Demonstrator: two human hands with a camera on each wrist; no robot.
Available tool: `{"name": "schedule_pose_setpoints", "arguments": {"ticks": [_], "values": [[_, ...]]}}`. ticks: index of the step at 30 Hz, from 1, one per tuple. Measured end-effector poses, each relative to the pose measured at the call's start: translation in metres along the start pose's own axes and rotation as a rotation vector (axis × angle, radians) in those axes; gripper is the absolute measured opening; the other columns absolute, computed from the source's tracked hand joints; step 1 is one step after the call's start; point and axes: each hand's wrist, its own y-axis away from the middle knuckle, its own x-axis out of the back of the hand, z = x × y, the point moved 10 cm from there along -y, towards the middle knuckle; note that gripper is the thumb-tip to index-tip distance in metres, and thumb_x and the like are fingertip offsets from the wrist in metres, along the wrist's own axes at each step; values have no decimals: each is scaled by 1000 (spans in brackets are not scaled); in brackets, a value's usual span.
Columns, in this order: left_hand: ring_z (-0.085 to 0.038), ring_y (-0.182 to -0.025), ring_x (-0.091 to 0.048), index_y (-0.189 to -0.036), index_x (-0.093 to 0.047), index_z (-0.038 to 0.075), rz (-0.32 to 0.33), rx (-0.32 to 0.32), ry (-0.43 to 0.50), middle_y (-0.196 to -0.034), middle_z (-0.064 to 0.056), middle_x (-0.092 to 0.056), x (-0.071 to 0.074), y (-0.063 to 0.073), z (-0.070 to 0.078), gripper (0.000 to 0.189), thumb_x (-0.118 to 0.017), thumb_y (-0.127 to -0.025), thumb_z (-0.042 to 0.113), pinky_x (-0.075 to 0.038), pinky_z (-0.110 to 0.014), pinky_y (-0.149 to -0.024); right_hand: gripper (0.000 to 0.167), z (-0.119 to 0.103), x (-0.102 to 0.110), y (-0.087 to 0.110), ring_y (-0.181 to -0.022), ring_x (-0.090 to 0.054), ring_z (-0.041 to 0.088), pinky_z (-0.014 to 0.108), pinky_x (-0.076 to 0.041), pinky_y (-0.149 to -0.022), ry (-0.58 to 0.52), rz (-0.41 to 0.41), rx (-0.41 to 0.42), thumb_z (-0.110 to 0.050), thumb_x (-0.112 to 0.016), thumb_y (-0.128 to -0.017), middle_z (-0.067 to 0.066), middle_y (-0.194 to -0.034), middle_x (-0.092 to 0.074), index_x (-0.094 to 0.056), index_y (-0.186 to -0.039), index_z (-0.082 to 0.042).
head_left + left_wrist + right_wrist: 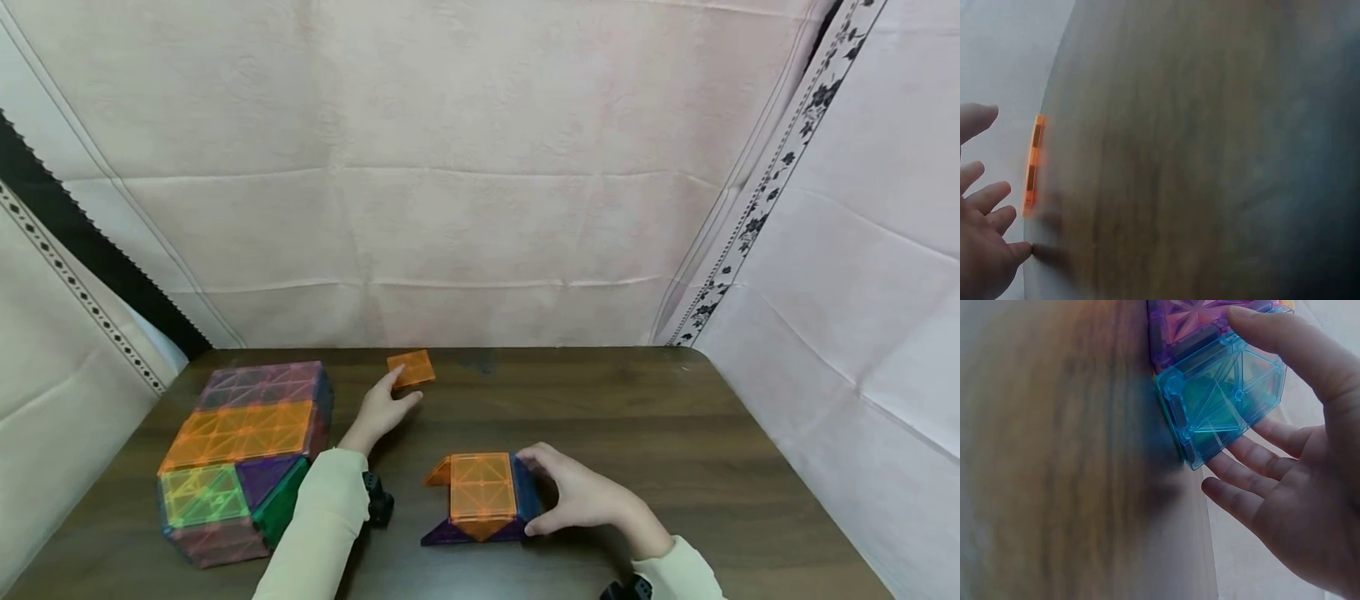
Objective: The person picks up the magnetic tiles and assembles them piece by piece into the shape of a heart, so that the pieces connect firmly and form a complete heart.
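Note:
A loose orange square magnetic tile lies near the table's far edge. My left hand reaches to it, its index fingertip at the tile's left side and the thumb apart below. In the left wrist view those fingers are spread, and the tile shows edge-on. My right hand holds the right side of a small magnetic-tile build, thumb and fingers at opposite ends of its blue side. Up close, the thumb lies over the joint between a purple tile and the blue part.
A large many-coloured magnetic-tile block stands on the left of the dark wooden table, close beside my left forearm. Pale cloth hangs behind the table and along both sides.

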Motion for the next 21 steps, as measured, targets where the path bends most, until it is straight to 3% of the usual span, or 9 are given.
{"name": "schedule_pose_setpoints", "arguments": {"ticks": [4,7,14,21], "values": [[-44,-143,-14,-154,-21,6,-49,8,-105,-156,-25,-18,-2,0,-6,72,-57,-97,32,-14,-60,-112,79,-2,-2,-2,-126,-46,24,38,-39,-106,-13,-8,5,-32,-83,-74,-3,-129,-45,-41,-137,-11],[-43,-142,-19,-153,-22,5,-65,5,-172,-155,-25,-22,-4,3,-4,72,-57,-97,33,-16,-60,-112,79,-3,-3,-2,-125,-47,24,38,-38,-106,-17,-9,8,-31,-84,-74,-3,-128,-45,-41,-137,-11],[-41,-127,-46,-144,-41,-1,47,-53,-284,-140,-24,-48,3,11,14,65,-65,-92,28,-36,-56,-104,80,-2,0,-1,-125,-47,24,38,-39,-106,-9,-5,3,-32,-83,-74,-3,-129,-46,-41,-137,-11],[-42,-120,-51,-140,-48,0,94,-64,-286,-136,-25,-51,6,15,16,64,-70,-88,31,-40,-57,-99,80,-2,0,0,-124,-48,24,38,-40,-105,12,-2,6,-35,-83,-74,-1,-130,-46,-41,-137,-11]]}}
